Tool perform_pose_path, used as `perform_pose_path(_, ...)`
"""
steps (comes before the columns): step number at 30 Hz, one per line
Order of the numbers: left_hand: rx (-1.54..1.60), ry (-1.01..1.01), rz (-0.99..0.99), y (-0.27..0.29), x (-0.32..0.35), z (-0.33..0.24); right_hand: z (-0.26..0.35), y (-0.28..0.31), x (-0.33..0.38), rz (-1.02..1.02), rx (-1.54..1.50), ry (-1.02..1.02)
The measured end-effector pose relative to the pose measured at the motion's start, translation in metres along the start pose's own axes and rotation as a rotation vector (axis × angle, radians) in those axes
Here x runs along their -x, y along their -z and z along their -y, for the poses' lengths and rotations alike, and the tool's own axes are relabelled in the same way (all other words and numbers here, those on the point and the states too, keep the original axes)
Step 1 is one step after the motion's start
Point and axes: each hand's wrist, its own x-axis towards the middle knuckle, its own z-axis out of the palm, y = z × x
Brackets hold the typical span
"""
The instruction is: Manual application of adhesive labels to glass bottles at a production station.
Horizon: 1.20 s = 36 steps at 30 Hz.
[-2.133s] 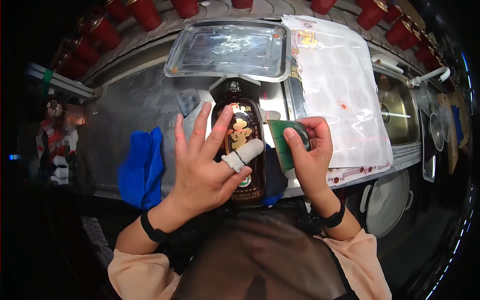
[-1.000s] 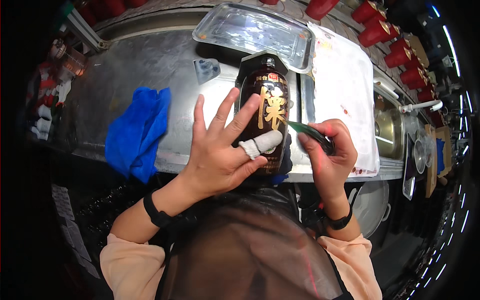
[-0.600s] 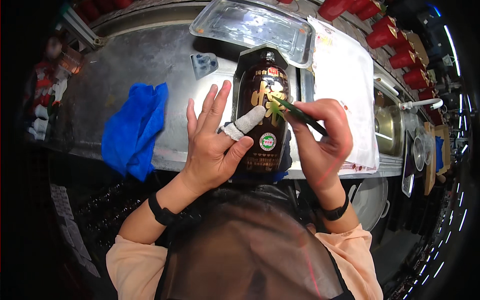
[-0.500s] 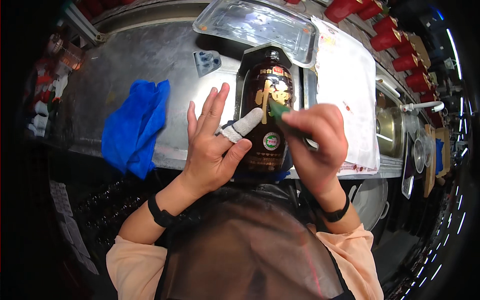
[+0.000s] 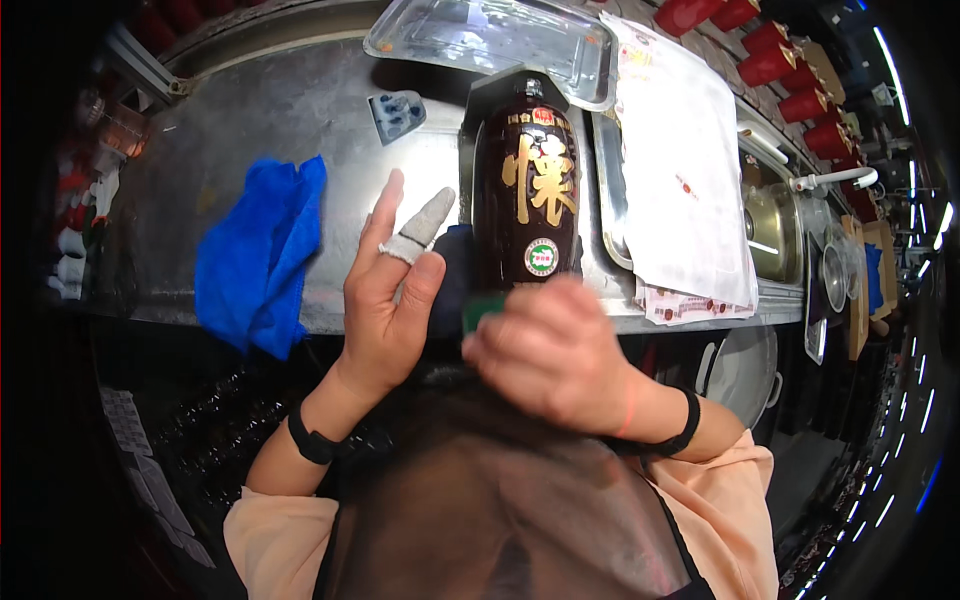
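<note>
A dark brown glass bottle [image 5: 500, 228] with large gold lettering and a small round label lies neck away from me on a dark cradle [image 5: 487, 95]. My right hand [image 5: 550, 355] is closed over its near end and hides that part. From its fingers juts a small flat green piece [image 5: 484, 311], partly covered and blurred. Left of the bottle, my left hand [image 5: 385, 290] is raised with fingers apart, holding nothing. A grey cloth finger sleeve [image 5: 430, 220] covers its index finger. Dark blue cloth [image 5: 453, 265] shows at the bottle's left side.
A crumpled blue cloth [image 5: 262, 250] lies at left on the metal worktop [image 5: 250, 110]. Beyond are a clear blister-like piece [image 5: 398, 114] and a metal tray [image 5: 490, 40]. White printed sheets [image 5: 685, 170] lie at right, beside a sink [image 5: 775, 225] with a white tap [image 5: 835, 180].
My right hand has moved with the green piece from the bottle's middle to its near end. My left hand has drawn back leftward off the bottle. The view has shifted slightly.
</note>
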Motion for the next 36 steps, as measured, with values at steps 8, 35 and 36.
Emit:
perform_pose_path(8, -0.080, -0.025, 0.107, 0.001, -0.008, -0.011, -0.023, 0.020, 0.040, -0.243, -0.183, -0.260)
perform_pose_path(35, -0.340, -0.147, 0.289, -0.023, -0.112, -0.015, -0.133, 0.009, -0.018, -0.563, -0.783, -1.135)
perform_pose_path(36, -0.374, -0.158, 0.315, -0.024, -0.114, -0.015, -0.143, 0.005, -0.007, -0.573, -0.700, -1.172)
